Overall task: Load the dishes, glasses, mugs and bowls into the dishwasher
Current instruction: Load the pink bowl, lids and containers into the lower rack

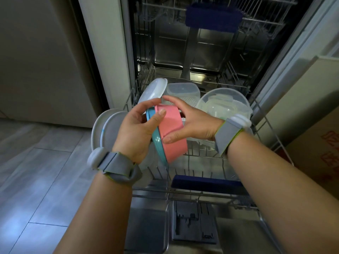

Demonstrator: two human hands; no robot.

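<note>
Over the pulled-out lower rack (201,162) of the open dishwasher (192,52), work was centred on a pair of nested bowls. The rack was already partly loaded: white plates (108,129) were stood on edge at its near left, a white lid or plate (154,89) was leaned at the far left, a clear square container (181,90) was set at the far middle, and a large clear round bowl (223,101) with smaller clear pieces inside was placed at the far right. The upper rack (220,13) was seen above, mostly bare as far as could be told.

The pink bowl (171,132) was held on edge above the rack's middle, with a teal bowl (156,138) nested against its left side. Both looked like light, stiff plastic or melamine, smooth and likely slick if wet, though not fragile; this is judged from the look alone.

The left hand (135,129) was curled round the rims, its thumb pressed on the pink wall. The right hand (190,121) was spread across the pink bowl's outer wall, thumb on the near side and fingers over the far edge, in a loose grip.

For separating the two, the rims were judged the surest place to take hold, since the smooth walls would offer little purchase.
</note>
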